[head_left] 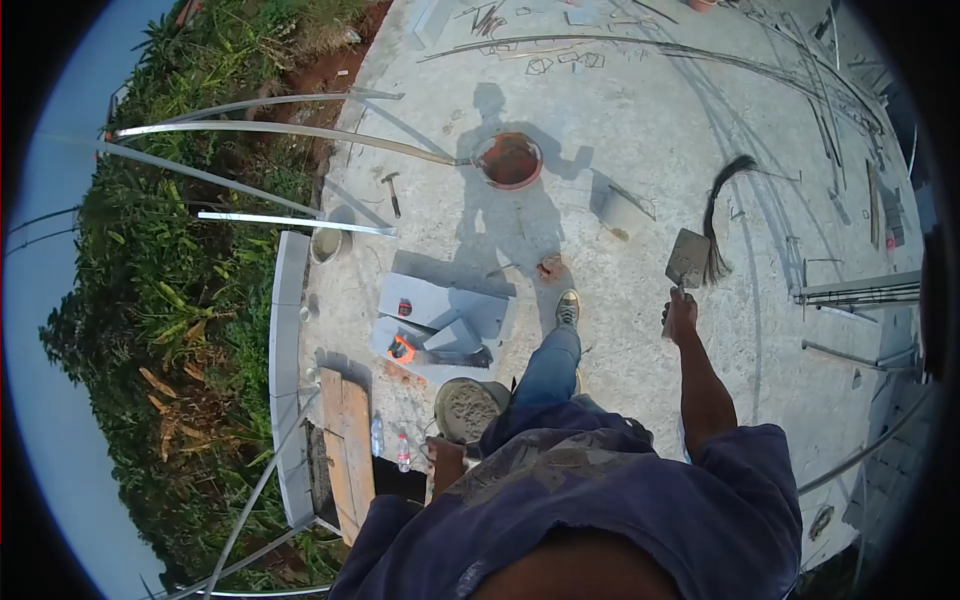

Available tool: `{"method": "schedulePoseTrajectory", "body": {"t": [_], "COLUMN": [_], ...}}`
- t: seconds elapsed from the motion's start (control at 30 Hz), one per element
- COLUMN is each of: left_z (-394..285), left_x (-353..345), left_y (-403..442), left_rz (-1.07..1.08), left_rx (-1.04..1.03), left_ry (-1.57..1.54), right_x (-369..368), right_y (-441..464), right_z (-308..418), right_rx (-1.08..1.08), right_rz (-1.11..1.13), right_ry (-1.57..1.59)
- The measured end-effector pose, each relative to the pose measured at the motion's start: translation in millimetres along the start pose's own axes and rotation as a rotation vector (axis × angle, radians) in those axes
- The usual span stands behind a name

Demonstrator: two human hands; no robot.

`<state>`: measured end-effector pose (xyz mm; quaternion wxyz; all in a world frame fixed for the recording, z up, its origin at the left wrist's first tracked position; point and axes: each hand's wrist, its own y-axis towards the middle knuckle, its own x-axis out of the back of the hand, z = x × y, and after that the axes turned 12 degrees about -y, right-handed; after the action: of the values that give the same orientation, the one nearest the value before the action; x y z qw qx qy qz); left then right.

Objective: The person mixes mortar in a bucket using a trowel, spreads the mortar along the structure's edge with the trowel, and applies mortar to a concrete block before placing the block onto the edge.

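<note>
My right hand (681, 315) is closed around the handle of a trowel, held out to the right over the concrete. The trowel's squarish grey blade (687, 256) points away from me. Behind the blade lies a curved bundle of dark, thin strands (714, 215). Low on the left, my left hand (444, 460) is close to a bucket of grey mortar (468, 410). Its fingers are mostly hidden, so whether it grips the bucket is unclear. My shoe (568, 308) shows on the slab ahead of the bucket.
A handsaw (440, 353) and cut pieces lie on pale blocks (445, 300). A reddish basin (508, 161), a hammer (392, 195) and a bucket (326, 244) stand or lie ahead. Planks (345, 440) flank a dark opening (400, 480). Metal bars (290, 130) cross the left slab edge; vegetation lies beyond.
</note>
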<state>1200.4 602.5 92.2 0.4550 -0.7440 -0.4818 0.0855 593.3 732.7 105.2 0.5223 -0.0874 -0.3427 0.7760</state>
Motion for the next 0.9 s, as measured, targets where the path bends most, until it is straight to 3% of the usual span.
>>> {"method": "schedulePoseTrajectory", "body": {"t": [0.1, 0.23, 0.3, 0.33, 0.37, 0.43, 0.47, 0.5, 0.53, 0.57, 0.63, 0.9], "left_z": [20.1, 34.3, 49.3, 62.1, 47.6, 61.2, 45.1, 35.8, 26.0, 13.8, 17.1, 21.0], "left_x": [-98.7, -236.0, -303.5, -340.6, -373.7, -425.5, -445.0, -461.5, -478.0, -501.1, -534.3, -702.9], "left_y": [-20.4, -106.6, -84.7, -74.4, -184.8, -152.3, -191.0, -218.8, -247.8, -259.9, -232.2, -284.0], "left_rz": [0.021, 0.073, 0.076, 0.089, 0.177, 0.049, -0.041, 0.031, 0.106, 0.052, 0.176, 0.151], "left_rx": [0.0, -0.029, -0.005, -0.011, 0.054, 0.006, 0.028, -0.051, -0.128, -0.033, 0.093, 0.153], "left_ry": [-0.034, -0.092, -0.069, -0.017, -0.089, -0.112, -0.028, -0.062, -0.102, -0.189, -0.133, -0.297], "right_x": [3.3, 71.8, 130.9, 161.3, 198.6, 237.8, 242.1, 243.8, 235.0, 226.1, 198.6, 11.9], "right_y": [41.5, 122.8, 155.0, 165.4, 184.4, 174.3, 174.1, 173.7, 176.5, 183.2, 206.6, 363.7], "right_z": [28.3, 71.3, 102.3, 107.7, 101.6, 144.1, 158.5, 171.1, 184.8, 196.9, 219.7, 331.3], "right_rx": [0.065, 0.065, -0.053, -0.015, -0.055, -0.24, -0.295, -0.345, -0.379, -0.404, -0.421, -0.371], "right_rz": [0.043, -0.12, -0.266, -0.347, -0.498, -0.555, -0.585, -0.607, -0.616, -0.608, -0.566, -0.273], "right_ry": [-0.051, -0.205, -0.273, -0.261, -0.223, -0.267, -0.275, -0.269, -0.27, -0.261, -0.243, -0.215]}}
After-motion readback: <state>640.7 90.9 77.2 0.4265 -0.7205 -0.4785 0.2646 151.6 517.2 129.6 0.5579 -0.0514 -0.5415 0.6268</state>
